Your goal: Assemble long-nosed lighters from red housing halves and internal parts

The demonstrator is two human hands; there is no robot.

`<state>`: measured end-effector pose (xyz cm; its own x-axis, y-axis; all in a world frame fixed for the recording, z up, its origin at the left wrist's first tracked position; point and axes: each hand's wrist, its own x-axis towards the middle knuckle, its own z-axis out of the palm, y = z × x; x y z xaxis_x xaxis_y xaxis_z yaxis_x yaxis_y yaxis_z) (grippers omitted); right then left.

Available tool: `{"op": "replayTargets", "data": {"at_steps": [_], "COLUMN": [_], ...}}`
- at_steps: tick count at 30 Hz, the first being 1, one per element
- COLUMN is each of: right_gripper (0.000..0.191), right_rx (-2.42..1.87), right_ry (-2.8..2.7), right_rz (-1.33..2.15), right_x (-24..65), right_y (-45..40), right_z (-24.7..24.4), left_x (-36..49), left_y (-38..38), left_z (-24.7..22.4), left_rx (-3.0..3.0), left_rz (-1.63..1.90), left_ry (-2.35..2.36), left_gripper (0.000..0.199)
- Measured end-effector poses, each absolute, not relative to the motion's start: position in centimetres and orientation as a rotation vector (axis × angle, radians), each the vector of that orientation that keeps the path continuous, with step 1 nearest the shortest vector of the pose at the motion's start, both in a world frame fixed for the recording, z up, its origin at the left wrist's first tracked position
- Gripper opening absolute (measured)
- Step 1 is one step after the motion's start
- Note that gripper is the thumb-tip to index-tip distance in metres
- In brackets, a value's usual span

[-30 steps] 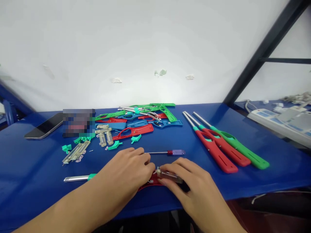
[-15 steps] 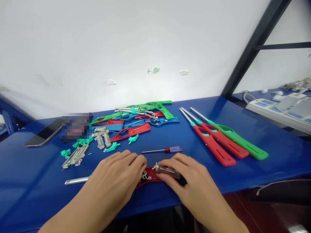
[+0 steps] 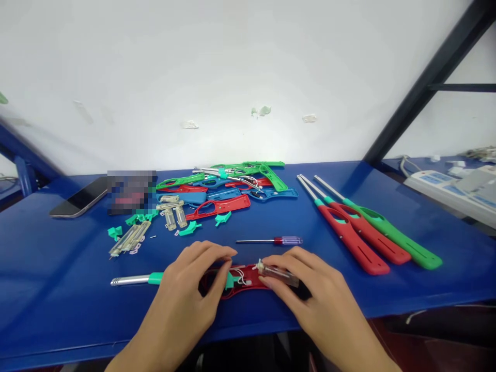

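My right hand (image 3: 318, 281) grips a clear lighter fuel tank (image 3: 281, 275) between thumb and fingers, over the right part of an open red lighter handle shell (image 3: 253, 279). White wires (image 3: 242, 276) and a green trigger (image 3: 231, 280) lie in that shell. Its metal barrel (image 3: 129, 280) points left past a green collar (image 3: 155, 278). My left hand (image 3: 194, 284) is closed in a pinch above the shell's trigger opening; whatever lies between its fingertips is too small to make out. Beyond the hands rests a screwdriver (image 3: 287, 241) with a purple handle.
Loose red, green and blue shells (image 3: 220, 206) are piled toward the wall. Several clear tanks (image 3: 132, 237) and green triggers (image 3: 189, 228) lie at left, near a phone (image 3: 79, 199). Assembled lighters (image 3: 360, 243) lie at right. A dark post (image 3: 418, 85) rises behind them.
The view has shifted, so the table items appear farther right. My left hand has drawn back slightly, exposing the green trigger and collar. My right hand still holds the tank over the shell.
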<state>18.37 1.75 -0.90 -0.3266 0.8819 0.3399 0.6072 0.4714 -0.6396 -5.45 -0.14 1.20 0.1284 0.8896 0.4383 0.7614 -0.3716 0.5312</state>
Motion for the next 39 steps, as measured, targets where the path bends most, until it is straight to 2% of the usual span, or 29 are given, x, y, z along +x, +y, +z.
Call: {"op": "replayTargets", "data": {"at_steps": [5,14,22,31,39], "right_gripper": [0.011,0.011,0.012,0.014,0.022], "right_rx": [-1.218,-1.222,-1.24,-1.232,-1.175], "right_ry": [-2.073,-2.075,-2.08,-2.087,-2.117], "right_rz": [0.481,0.464,0.478,0.435,0.311], "right_x": [18.3,18.3,18.3,18.2,18.2], "right_y": [1.8,1.9,1.9,1.8,1.9], "right_z": [-0.9,-0.7,-0.7,-0.6,-0.4], "left_x": [-5.4,-5.5,-6.6,-5.6,-5.0], "left_y": [0.2,1.5,1.1,0.2,0.1], "left_z": [1.6,2.6,1.4,1.3,1.0], "left_rx": [2.298,2.379,2.608,2.502,2.405], "left_rz": [0.911,0.615,0.423,0.86,1.085], "left_ry": [1.611,1.51,1.451,1.564,1.519], "left_gripper": [0.015,0.023,0.023,0.014,0.021]}}
